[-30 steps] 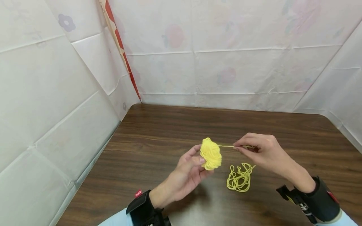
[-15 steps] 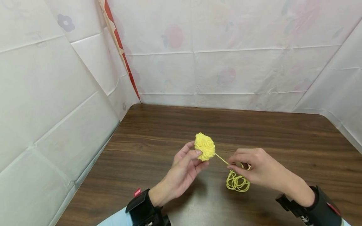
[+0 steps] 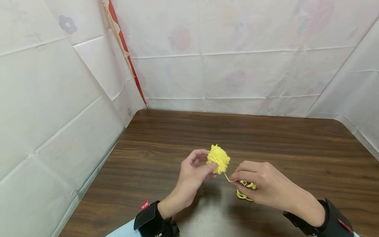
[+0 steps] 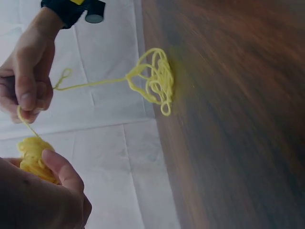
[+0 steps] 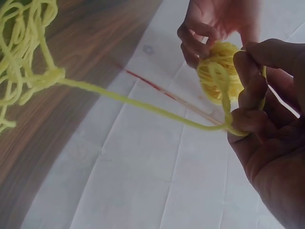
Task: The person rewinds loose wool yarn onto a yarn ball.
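My left hand (image 3: 189, 179) holds a small ball of yellow yarn (image 3: 218, 159) above the table, its thumb pressed on the near side of the winding. Just to the right and a little lower, my right hand (image 3: 260, 181) pinches the yarn strand (image 3: 227, 178) that leads off the ball. Below the right hand a loose tangle of yarn (image 4: 155, 78) lies on the table, partly covered by that hand in the head view. From the right hand a length of yarn (image 5: 143, 106) runs to this tangle.
The dark wood-grain table (image 3: 165, 131) spreads under both hands. White patterned sheeting (image 3: 245, 65) stands behind it and along the sides, with a red-and-cream strip (image 3: 125, 52) in the left back corner. Each wrist wears a black strap (image 3: 151, 219).
The right hand has come down and left, closer to the ball, over the loose tangle. In the left hand the ball has shifted and turned, and its strand now leaves from the lower edge.
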Demonstrator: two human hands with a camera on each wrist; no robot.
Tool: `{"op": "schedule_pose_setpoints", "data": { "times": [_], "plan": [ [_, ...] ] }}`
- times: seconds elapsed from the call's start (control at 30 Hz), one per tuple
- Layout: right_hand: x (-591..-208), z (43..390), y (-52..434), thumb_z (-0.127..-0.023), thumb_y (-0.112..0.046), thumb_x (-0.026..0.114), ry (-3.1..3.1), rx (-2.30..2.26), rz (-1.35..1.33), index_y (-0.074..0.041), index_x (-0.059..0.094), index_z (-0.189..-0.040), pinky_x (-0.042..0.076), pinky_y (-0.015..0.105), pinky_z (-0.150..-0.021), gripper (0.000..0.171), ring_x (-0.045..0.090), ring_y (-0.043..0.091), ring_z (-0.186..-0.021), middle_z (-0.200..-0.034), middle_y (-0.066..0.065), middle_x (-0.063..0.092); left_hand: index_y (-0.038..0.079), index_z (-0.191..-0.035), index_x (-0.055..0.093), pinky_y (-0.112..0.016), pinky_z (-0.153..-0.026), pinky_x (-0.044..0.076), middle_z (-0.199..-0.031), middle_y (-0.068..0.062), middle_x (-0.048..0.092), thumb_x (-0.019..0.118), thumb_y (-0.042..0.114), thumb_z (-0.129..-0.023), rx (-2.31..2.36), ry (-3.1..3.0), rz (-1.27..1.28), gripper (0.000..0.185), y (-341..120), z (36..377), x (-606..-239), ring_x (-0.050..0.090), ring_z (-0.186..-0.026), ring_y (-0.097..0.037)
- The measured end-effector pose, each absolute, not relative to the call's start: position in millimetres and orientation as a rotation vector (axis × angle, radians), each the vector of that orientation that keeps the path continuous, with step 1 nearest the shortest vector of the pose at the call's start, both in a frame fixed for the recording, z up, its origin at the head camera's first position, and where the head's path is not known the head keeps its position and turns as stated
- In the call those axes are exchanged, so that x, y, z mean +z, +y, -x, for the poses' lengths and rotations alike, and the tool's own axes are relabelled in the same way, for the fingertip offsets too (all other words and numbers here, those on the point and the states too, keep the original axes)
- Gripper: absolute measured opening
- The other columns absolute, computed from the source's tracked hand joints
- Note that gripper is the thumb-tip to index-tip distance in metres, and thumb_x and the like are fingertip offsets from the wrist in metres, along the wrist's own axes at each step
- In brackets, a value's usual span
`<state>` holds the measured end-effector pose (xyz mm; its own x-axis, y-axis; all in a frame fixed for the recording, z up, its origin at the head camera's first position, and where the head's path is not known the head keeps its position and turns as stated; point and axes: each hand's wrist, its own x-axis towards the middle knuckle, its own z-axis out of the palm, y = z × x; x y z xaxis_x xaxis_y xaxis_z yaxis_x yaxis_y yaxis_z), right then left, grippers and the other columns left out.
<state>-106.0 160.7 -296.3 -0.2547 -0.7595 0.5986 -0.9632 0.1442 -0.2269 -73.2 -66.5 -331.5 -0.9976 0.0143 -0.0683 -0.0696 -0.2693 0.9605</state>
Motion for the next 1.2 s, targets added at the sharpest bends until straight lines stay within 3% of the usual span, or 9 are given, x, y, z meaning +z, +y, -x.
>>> {"op": "schedule_pose_setpoints", "data": {
  "times": [0.23,0.5,0.93,1.2],
  "plan": [
    [-295.3,105.5,157.5,-0.104,-0.026,0.053,-2.054,0.827,-1.679,-0.015,0.074,-0.100,0.048,0.004,-0.067,0.024,0.060,-0.003,-0.075,-0.093,-0.008,0.068,0.007,-0.123,0.060,-0.028,-0.073,0.062,-0.119,-0.009,0.059,0.075,0.002,-0.086,2.295,2.035,-0.093,0.040,-65.3,69.7,-333.4,0.071,-0.084,-0.013],
    [-289.4,107.3,156.4,-0.104,-0.026,0.056,-1.951,0.816,-1.681,-0.013,0.075,-0.098,0.049,0.004,-0.068,0.024,0.061,-0.001,-0.075,-0.093,-0.007,0.067,0.011,-0.118,0.065,-0.026,-0.082,0.061,-0.116,-0.008,0.064,0.075,0.003,-0.084,2.188,2.152,-0.207,0.036,-63.8,67.2,-335.6,0.071,-0.083,-0.013],
    [-282.8,117.9,158.9,-0.107,-0.020,0.053,-1.805,0.779,-1.611,-0.007,0.075,-0.094,0.051,0.009,-0.066,0.028,0.064,0.006,-0.076,-0.091,-0.002,0.067,0.013,-0.117,0.067,-0.021,-0.070,0.055,-0.113,-0.007,0.064,0.076,0.008,-0.084,2.076,2.126,-0.240,0.035,-63.4,64.4,-336.0,0.072,-0.083,-0.014],
    [-279.2,125.4,162.7,-0.105,-0.019,0.056,-1.779,0.795,-1.563,-0.005,0.075,-0.093,0.047,0.006,-0.060,0.026,0.063,0.006,-0.071,-0.090,0.001,0.068,0.013,-0.115,0.068,-0.021,-0.071,0.057,-0.111,-0.004,0.067,0.077,0.008,-0.083,2.002,2.125,-0.303,0.034,-62.4,61.9,-335.0,0.071,-0.082,-0.013]
  ]
}}
